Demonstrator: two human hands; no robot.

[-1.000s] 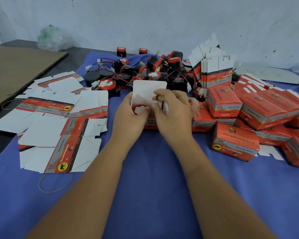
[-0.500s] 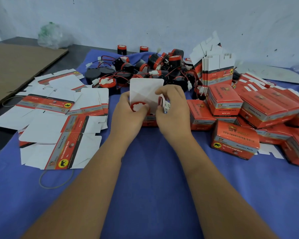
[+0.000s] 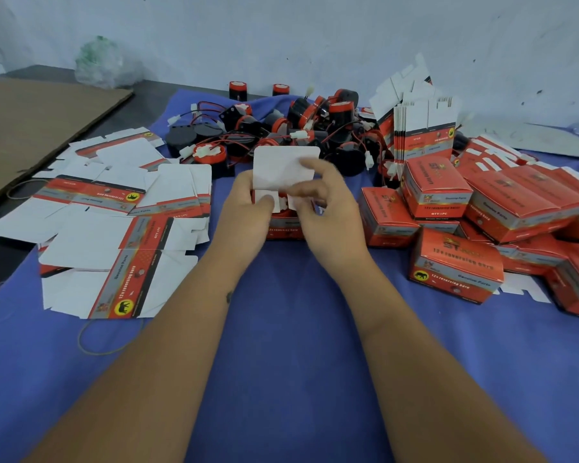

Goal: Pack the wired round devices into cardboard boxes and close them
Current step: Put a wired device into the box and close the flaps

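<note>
A small red cardboard box [image 3: 283,225] stands on the blue cloth at the centre, its white top flap [image 3: 283,168] upright. My left hand [image 3: 248,208] grips the box's left side, thumb on a folded white side flap. My right hand [image 3: 321,202] holds the right side, its fingers pinching the top flap's edge and pressing the other side flap down. The device inside is hidden by the flaps. Behind the box lies a pile of black-and-red round wired devices [image 3: 301,128].
Flat unfolded box blanks [image 3: 114,228] spread to the left. Closed red boxes [image 3: 455,262] are heaped at right, with a standing stack of folded blanks [image 3: 422,128] behind them. A rubber band [image 3: 104,339] lies near left. Brown cardboard sheet [image 3: 30,128] far left, plastic bag [image 3: 101,61] by the wall.
The red rim of the device seen in the open box earlier is now covered: both side flaps have been folded in. My right fingers have moved up onto the top flap.
</note>
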